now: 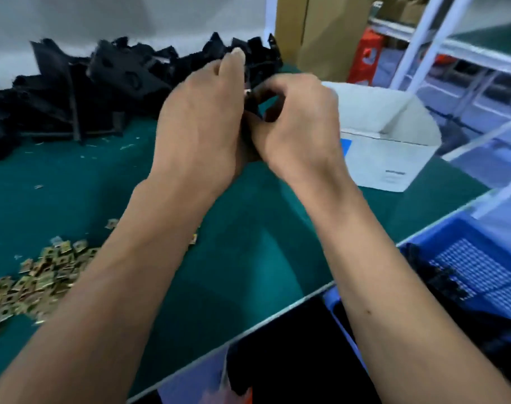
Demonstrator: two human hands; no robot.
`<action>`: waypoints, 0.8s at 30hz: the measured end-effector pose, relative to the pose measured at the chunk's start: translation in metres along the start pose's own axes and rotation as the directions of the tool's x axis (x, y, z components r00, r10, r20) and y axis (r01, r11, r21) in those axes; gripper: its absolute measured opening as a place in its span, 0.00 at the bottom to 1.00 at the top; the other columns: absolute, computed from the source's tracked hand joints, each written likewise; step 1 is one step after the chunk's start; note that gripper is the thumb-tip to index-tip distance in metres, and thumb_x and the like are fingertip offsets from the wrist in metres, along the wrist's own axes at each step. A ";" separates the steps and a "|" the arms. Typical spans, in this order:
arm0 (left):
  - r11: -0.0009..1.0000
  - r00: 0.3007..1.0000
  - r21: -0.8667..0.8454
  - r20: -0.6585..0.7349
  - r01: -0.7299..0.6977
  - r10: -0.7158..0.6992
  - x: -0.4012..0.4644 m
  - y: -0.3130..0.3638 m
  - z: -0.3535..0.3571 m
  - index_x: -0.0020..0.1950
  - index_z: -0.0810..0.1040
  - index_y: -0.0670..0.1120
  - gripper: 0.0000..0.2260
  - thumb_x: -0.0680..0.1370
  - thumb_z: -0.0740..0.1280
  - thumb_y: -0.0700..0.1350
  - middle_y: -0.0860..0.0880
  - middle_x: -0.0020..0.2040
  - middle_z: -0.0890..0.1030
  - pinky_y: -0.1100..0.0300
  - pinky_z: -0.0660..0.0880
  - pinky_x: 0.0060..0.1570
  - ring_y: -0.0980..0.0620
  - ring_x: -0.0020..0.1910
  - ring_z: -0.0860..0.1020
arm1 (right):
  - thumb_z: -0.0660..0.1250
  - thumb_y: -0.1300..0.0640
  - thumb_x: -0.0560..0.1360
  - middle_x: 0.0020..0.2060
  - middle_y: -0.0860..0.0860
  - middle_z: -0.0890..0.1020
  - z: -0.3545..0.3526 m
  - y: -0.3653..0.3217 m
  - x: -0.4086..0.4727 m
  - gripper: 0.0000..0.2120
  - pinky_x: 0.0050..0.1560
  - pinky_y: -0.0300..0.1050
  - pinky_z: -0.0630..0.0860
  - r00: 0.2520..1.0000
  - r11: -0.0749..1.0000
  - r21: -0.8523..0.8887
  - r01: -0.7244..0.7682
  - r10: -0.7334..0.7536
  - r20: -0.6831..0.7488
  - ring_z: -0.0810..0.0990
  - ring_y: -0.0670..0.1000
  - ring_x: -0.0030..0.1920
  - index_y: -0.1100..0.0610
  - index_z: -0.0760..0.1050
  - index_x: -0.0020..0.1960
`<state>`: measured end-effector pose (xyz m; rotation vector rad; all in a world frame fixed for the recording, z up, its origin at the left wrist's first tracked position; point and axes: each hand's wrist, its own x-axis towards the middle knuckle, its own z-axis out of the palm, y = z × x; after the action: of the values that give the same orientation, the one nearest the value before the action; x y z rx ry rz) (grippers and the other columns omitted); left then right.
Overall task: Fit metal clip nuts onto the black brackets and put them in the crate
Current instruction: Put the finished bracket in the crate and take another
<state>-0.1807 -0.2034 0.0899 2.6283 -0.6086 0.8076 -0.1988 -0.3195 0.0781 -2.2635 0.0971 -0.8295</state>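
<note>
Black bracket (253, 112) sits between both hands above the green table (102, 185). Left hand (199, 123) grips it; right hand (301, 123) pinches a clip nut (247, 91) at its upper edge. Blue crate (467, 258) lies nearer the right hand.

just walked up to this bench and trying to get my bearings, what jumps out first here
Two bare hands, the left hand and right hand, meet at the middle of the green table, gripping a black bracket between them. Behind them a big heap of black brackets sprawls along the far left. A pile of brass-coloured clip nuts lies near left, and a blue crate sits off the table's near right edge.
</note>
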 end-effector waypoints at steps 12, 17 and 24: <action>0.744 0.751 -0.382 0.166 -0.548 0.639 -0.015 0.318 0.090 0.78 0.61 0.42 0.32 0.78 0.71 0.45 0.45 0.68 0.75 0.50 0.75 0.55 0.42 0.64 0.79 | 0.66 0.62 0.63 0.26 0.43 0.83 -0.264 0.195 -0.094 0.10 0.30 0.36 0.74 0.857 0.908 0.081 -0.411 0.415 -0.305 0.80 0.41 0.26 0.49 0.81 0.40; 0.656 0.521 -0.581 0.412 -0.481 0.747 -0.062 0.328 0.163 0.83 0.54 0.44 0.41 0.77 0.74 0.48 0.43 0.74 0.71 0.48 0.73 0.64 0.40 0.70 0.73 | 0.77 0.53 0.71 0.39 0.59 0.87 -0.284 0.292 -0.143 0.10 0.50 0.54 0.82 0.686 0.663 -0.185 -0.725 0.676 -0.268 0.87 0.58 0.44 0.54 0.87 0.51; 0.722 0.138 -0.543 0.750 -0.428 0.646 -0.140 0.302 0.248 0.84 0.52 0.51 0.38 0.81 0.67 0.59 0.51 0.85 0.50 0.42 0.50 0.80 0.45 0.83 0.50 | 0.72 0.48 0.74 0.29 0.58 0.83 -0.255 0.358 -0.195 0.17 0.26 0.36 0.67 0.289 0.239 -0.544 -0.805 0.957 -0.008 0.82 0.53 0.28 0.62 0.77 0.37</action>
<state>-0.3196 -0.5238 -0.1344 2.3700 -1.9156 -0.8121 -0.4447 -0.6810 -0.1209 -2.1315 1.4757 0.3002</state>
